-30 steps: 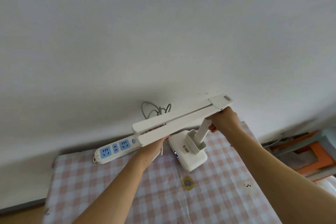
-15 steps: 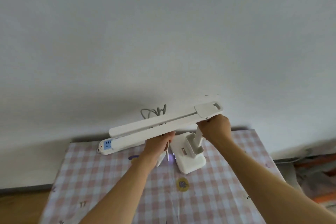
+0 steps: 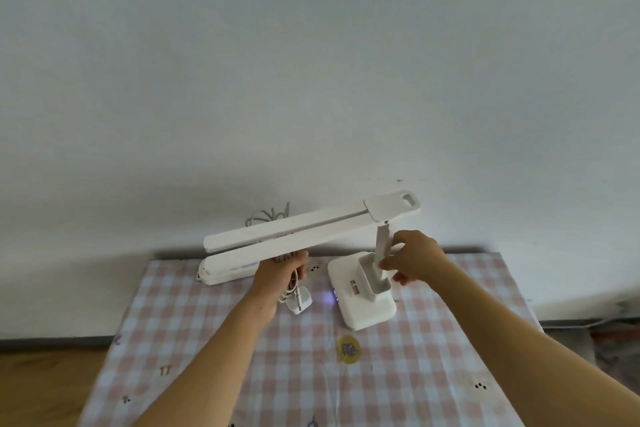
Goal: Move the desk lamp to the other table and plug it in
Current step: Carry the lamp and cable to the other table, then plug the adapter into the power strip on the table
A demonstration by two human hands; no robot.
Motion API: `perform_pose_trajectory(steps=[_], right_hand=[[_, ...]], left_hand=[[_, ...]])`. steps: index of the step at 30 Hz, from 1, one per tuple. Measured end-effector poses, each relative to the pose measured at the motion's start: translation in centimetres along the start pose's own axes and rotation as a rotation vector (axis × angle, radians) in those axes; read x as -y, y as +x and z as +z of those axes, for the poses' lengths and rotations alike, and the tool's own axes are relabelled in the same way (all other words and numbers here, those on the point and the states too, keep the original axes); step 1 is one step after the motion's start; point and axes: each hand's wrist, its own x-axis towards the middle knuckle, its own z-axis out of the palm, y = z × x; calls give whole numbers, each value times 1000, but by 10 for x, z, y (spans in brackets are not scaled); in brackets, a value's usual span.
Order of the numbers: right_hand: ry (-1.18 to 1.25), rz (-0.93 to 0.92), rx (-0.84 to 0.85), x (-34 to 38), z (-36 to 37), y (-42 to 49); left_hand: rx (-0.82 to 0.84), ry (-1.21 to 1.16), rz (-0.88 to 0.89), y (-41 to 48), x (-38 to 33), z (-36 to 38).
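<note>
Left hand (image 3: 280,274) fingers curled round cord (image 3: 290,289), plug (image 3: 299,304) dangling below; power strip (image 3: 227,272) just far-left, long axis left-right. Right hand (image 3: 414,260) loosely curled beside desk lamp (image 3: 363,314), grip unclear.

White wall (image 3: 311,62), brown floor (image 3: 45,378) (lower left)

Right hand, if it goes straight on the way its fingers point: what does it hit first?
The lamp's upright post, just left of the right hand. Its fingertips look at or barely short of the post; contact is unclear.

1 lamp (image 3: 294,233), 1 plug (image 3: 300,304), 1 pwr-strip (image 3: 221,272), 2 hands (image 3: 281,274) (image 3: 417,260).
</note>
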Motion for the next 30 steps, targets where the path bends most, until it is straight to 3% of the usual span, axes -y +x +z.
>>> perform_pose_trajectory(steps=[4, 8, 11, 15, 18, 21, 23, 26, 30], right_hand=[[84, -75, -76, 10, -1, -9], [371, -82, -216, 26, 11, -20], [533, -18, -319, 36, 18, -27], [563, 60, -347, 43, 23, -37], [556, 62, -392, 45, 26, -43], [574, 73, -407, 48, 32, -48], [611, 76, -408, 48, 37, -50], [655, 79, -404, 49, 40, -55], [658, 94, -421, 51, 40, -57]], left_hand=[[26, -14, 39, -2, -5, -1], [70, 33, 33, -7, -14, -3], [68, 58, -46, -7, -8, -22], [16, 178, -256, -9, 12, -57], [-70, 286, -102, -13, 12, -60], [-21, 702, 61, -14, 10, -54], [0, 903, 63, -9, 14, -53], [36, 864, -3, 0, 23, -53], [242, 823, -72, 5, 23, -48]])
